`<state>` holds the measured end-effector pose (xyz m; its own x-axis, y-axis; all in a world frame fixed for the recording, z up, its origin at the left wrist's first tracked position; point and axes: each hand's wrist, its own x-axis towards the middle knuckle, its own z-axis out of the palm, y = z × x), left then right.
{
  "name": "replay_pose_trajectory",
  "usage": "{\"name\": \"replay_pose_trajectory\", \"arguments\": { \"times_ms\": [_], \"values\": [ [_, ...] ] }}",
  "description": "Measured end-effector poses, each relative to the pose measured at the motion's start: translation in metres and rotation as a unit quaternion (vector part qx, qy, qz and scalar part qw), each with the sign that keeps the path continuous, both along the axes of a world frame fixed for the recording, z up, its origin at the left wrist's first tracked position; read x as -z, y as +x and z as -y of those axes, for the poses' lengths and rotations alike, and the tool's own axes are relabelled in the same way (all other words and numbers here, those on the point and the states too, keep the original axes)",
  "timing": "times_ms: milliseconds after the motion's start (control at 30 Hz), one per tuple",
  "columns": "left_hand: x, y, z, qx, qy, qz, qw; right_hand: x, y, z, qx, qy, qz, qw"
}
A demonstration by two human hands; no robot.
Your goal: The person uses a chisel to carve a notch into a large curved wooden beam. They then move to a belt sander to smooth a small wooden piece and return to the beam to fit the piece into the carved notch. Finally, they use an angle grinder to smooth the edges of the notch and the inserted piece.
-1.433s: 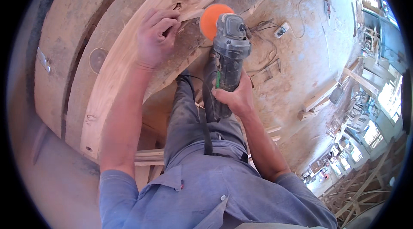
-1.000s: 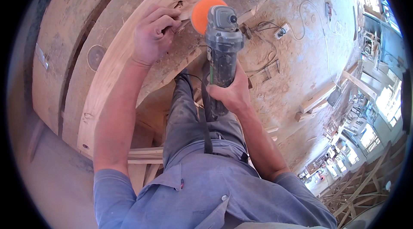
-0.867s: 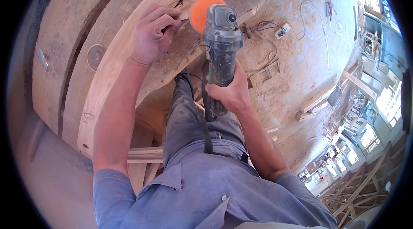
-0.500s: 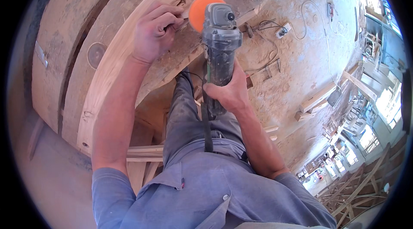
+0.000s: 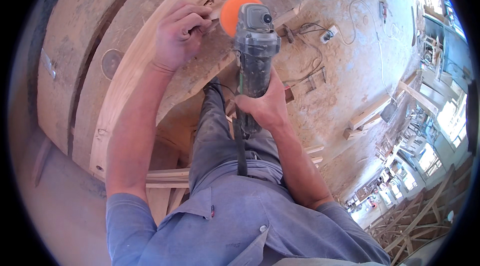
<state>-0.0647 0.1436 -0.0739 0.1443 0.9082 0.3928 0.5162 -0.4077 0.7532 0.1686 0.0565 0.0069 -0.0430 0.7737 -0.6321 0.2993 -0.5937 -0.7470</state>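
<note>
My right hand [image 5: 266, 103] is wrapped round the grey-black body of an angle grinder [image 5: 256, 73]. At its head, an orange disc [image 5: 234, 13] faces the curved wooden piece. My left hand [image 5: 181, 36] is closed, with fingers bent and pinched close to the disc's left edge. A small thin end pokes out from those fingers toward the disc; what it belongs to is hidden. Below that hand and forearm runs the pale curved timber [image 5: 132, 61], marked by a dark knot hole [image 5: 208, 1] just past the fingertips.
Worn thick planks [image 5: 75, 31] lie under and left of the timber. On the dusty floor to the right are a white power socket [image 5: 328, 34] with cables, a clamp-like metal tool [image 5: 317, 77] and wooden beams [image 5: 367, 115]. A strap hangs beneath the grinder.
Both hands and the grinder hold almost the same place. The view has shifted very slightly, and the left fingers still sit beside the orange disc.
</note>
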Motion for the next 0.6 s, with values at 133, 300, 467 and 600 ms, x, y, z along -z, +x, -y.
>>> {"name": "replay_pose_trajectory", "arguments": {
  "times_ms": [133, 300, 467, 600],
  "values": [
    [0.000, 0.001, 0.000, -0.001, -0.001, -0.005, 1.000, -0.002, -0.001, 0.000, 0.006, -0.002, 0.006, 1.000],
    [0.000, 0.001, 0.000, -0.007, 0.006, -0.011, 1.000, 0.000, 0.001, 0.003, 0.034, 0.021, 0.009, 0.999],
    [-0.003, 0.003, 0.000, -0.008, -0.008, -0.015, 1.000, 0.005, 0.010, 0.006, 0.052, 0.005, -0.010, 0.999],
    [-0.001, 0.003, 0.000, -0.016, -0.002, -0.009, 1.000, 0.004, 0.000, 0.010, 0.040, 0.027, -0.032, 0.998]
  ]
}}
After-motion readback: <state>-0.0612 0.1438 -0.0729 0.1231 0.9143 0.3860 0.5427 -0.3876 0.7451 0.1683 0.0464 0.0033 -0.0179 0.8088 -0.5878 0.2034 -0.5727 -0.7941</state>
